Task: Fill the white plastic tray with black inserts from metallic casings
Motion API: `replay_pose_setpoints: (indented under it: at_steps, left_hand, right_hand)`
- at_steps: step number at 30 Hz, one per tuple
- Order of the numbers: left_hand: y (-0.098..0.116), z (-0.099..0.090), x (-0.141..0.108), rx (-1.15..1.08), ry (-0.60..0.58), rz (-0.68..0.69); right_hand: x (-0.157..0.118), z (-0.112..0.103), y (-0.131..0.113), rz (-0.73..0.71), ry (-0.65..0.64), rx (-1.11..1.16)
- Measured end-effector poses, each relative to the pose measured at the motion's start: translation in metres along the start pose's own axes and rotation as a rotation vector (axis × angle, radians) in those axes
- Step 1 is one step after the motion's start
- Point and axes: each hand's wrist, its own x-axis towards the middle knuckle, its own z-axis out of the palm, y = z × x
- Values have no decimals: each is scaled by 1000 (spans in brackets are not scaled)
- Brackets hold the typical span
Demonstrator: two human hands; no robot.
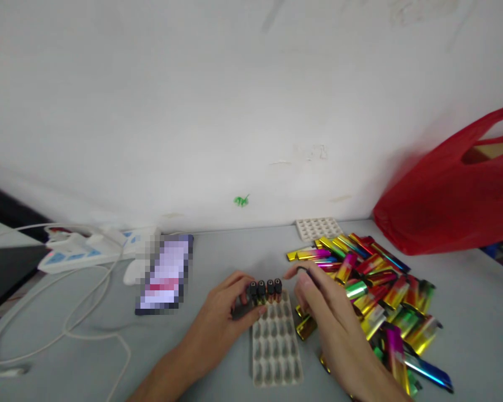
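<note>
In the far row of a pale moulded tray [257, 349] with oval pockets, several black-topped lighters [270, 287] stand upright side by side. My left hand [228, 304] is closed around the left end of this row, thumb in front and fingers behind. To the right of the row, my right hand [322, 301] is raised, its fingers bent around a lighter that is mostly hidden; only a dark part shows between them. The nearer pockets of the tray hold nothing. A heap of shiny coloured lighters [373, 321] lies beside and beyond my right hand.
A second pale tray [318, 229] lies against the wall behind the heap. A red bag [444, 195] stands at the back right. On the left are a phone [165, 273] with a blurred screen, a white power strip [84, 251] and a looping white cable [67, 329].
</note>
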Motion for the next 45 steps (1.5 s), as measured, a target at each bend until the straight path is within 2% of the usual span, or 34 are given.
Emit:
replay_pose_setpoints:
  at_steps: [4, 10, 17, 22, 31, 45]
  left_hand:
    - [0, 0, -1, -2, -5, 11]
    - [0, 0, 0, -4, 0, 11]
    - [-1, 0, -1, 4, 12, 14]
    - [-1, 1, -1, 16, 14, 13]
    - [-2, 0, -2, -9, -6, 13]
    - [-4, 2, -1, 8, 14, 21]
  right_hand:
    - [3, -1, 4, 51, 16, 95]
    - [7, 4, -2, 129, -55, 256]
    - [12, 3, -2, 215, -23, 416]
    - [15, -2, 2, 281, -110, 505]
    - [12, -3, -4, 370, -261, 756]
    - [13, 3, 9, 394, -223, 790]
